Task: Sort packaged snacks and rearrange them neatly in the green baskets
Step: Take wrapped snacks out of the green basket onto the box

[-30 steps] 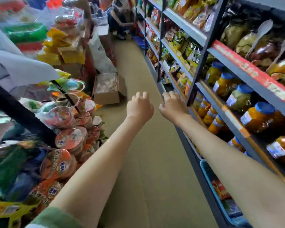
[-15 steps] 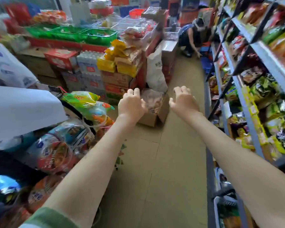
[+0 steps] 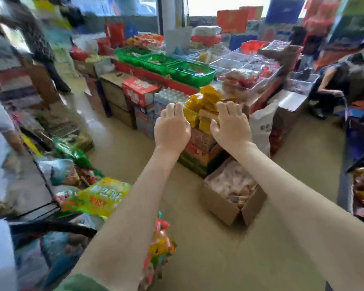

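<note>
Both my arms stretch out in front of me in a shop aisle. My left hand (image 3: 172, 127) and my right hand (image 3: 231, 124) hang in the air, fingers relaxed, holding nothing. Beyond them several green baskets (image 3: 192, 77) with snack packets stand in a row on red boxes at the back. A heap of yellow snack packets (image 3: 205, 101) lies on stacked cartons just past my fingertips, well short of the baskets. The picture is blurred.
An open cardboard box of pale wrapped snacks (image 3: 231, 192) sits on the floor at right. Bright snack bags (image 3: 101, 196) spill from a rack at left. Clear bins (image 3: 240, 64) stand beside the baskets. A person crouches at far right (image 3: 345, 80); another stands at far left (image 3: 40, 49).
My view has swung left, away from the shelves of jars toward the middle display with the green baskets. Both hands stay raised and empty, fingers a little more spread.
</note>
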A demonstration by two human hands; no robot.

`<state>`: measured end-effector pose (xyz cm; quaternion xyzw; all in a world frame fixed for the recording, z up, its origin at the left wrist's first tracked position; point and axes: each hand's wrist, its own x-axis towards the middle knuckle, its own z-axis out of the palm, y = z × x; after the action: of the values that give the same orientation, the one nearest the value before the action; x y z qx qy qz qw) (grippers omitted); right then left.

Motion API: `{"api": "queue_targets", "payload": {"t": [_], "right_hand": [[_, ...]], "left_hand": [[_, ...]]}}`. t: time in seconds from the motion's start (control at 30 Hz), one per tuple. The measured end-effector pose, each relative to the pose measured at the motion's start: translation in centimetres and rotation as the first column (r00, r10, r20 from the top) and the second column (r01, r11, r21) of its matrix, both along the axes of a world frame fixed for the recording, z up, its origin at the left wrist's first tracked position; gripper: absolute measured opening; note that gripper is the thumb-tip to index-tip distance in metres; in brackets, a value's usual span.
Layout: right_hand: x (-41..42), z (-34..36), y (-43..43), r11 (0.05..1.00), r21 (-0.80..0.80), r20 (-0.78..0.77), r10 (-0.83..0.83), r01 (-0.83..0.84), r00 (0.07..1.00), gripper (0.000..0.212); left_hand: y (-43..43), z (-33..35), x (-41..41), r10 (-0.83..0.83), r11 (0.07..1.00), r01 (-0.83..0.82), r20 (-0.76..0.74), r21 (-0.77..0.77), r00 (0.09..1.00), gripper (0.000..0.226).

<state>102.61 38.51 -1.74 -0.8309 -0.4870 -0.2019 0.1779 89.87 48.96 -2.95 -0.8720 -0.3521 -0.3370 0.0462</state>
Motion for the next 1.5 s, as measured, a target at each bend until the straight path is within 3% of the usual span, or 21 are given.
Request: {"api": "queue_targets", "payload": {"t": [0.17, 0.43, 0.77, 1.1, 1.5], "right_hand": [[7.4, 0.0, 9.9, 0.996, -0.019, -0.001, 0.087, -0.087, 0.996, 0.052], [17.2, -3.5, 29.6, 0.960, -0.079, -0.076, 0.264, -0.270, 0.962, 0.048], [17.3, -7.9, 55.2, 0.863, -0.114, -0.188, 0.467, -0.491, 0.864, 0.042], [17.0, -8.1, 83.0, 0.868, -0.161, -0.231, 0.430, -0.470, 0.873, 0.038], [25.5, -9.9, 116.4, 0.925, -0.182, -0.263, 0.281, -0.333, 0.923, 0.040]], "left_hand": [[8.2, 0.6, 7.2, 0.080, 0.997, -0.080, -0.004, 0.022, 0.997, 0.042], [24.3, -4.1, 16.8, 0.224, 0.975, -0.224, -0.027, -0.004, 0.974, 0.042], [44.8, -7.6, 16.2, 0.411, 0.877, -0.437, -0.161, -0.200, 0.897, 0.042], [72.0, -6.2, 15.4, 0.368, 0.862, -0.447, -0.311, -0.239, 0.876, 0.047], [107.5, -6.1, 23.6, 0.207, 0.885, -0.334, -0.370, -0.324, 0.906, 0.047]]}}
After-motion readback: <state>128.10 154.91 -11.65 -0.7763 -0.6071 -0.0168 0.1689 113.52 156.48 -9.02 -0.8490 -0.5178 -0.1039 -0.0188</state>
